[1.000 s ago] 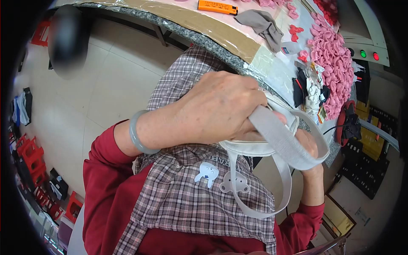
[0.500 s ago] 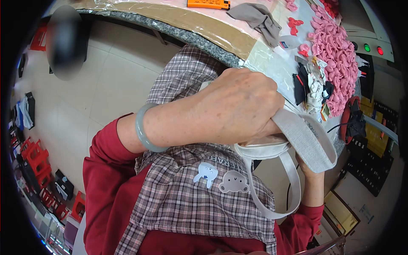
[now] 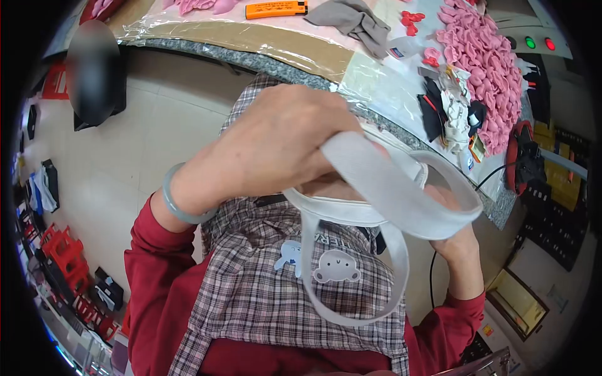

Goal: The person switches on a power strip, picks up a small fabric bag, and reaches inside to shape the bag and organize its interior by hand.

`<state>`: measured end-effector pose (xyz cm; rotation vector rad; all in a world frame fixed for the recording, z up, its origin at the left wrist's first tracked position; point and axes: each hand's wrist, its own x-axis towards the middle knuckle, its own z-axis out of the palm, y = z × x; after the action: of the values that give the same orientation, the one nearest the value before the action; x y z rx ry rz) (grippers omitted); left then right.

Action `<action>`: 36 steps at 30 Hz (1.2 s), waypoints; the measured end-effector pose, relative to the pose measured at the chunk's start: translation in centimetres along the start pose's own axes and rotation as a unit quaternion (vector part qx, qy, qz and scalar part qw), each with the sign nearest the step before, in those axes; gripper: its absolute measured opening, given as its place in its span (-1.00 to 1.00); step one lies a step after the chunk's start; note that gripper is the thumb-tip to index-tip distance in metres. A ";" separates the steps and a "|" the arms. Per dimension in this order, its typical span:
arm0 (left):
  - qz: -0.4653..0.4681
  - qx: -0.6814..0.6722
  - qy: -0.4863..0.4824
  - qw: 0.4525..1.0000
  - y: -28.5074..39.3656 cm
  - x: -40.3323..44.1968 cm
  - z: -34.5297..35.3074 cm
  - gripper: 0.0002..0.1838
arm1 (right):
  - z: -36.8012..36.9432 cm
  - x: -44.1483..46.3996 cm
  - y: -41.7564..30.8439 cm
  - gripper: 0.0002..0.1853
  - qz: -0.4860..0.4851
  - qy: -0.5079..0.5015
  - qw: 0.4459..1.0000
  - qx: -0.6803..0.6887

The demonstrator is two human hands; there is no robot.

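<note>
A pale fabric bag [image 3: 342, 211] with a stiff white rim and two wide straps is held in front of my body. My left hand [image 3: 285, 138], with a pale green bangle at the wrist, is closed at the bag's mouth where one strap begins; its fingertips are partly hidden. That strap [image 3: 401, 194] loops out to the right, and the other strap [image 3: 398, 276] hangs down over my checked apron [image 3: 263, 313]. On the far right side my right hand [image 3: 453, 241] grips the bag, its fingers mostly covered by the upper strap.
The table's stone edge [image 3: 251, 61] runs close beyond the bag. On the table lie an orange cutter [image 3: 276, 9], a grey cloth [image 3: 354, 22], a large heap of pink pieces [image 3: 483, 69] and bundled dark and white items [image 3: 456, 113]. A black stool stands at the left.
The bag and my left hand have shifted left and slightly toward my body. More of my right hand now shows. The whole view has also shifted a little.
</note>
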<state>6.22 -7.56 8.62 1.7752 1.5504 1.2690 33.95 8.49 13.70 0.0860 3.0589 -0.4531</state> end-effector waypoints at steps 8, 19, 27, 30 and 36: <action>-0.027 -0.008 -0.015 0.999 0.5 -1.0 -1.3 -0.48 | -0.1 1.0 -1.2 -0.60 -0.075 -0.012 0.996 -0.036; -0.030 0.026 -0.025 0.999 1.1 -1.5 -1.8 -0.45 | -1.8 2.2 -3.2 -0.48 -0.047 -0.046 0.998 -0.010; -0.002 0.012 -0.046 0.999 1.3 0.2 -0.3 -0.45 | -1.0 4.9 -5.5 -0.55 -0.014 -0.043 0.999 0.002; 0.009 0.014 -0.047 0.999 1.3 0.5 0.0 -0.46 | 3.9 7.0 -5.1 -0.68 -0.041 0.003 0.996 0.081; 0.014 -0.001 -0.033 0.999 0.8 0.3 0.1 -0.46 | 6.5 9.4 -2.2 -0.81 -0.051 -0.045 0.865 0.497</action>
<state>6.71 -7.44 9.27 1.8261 1.4933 1.2129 24.69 4.92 7.62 -0.0630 2.3924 -1.8976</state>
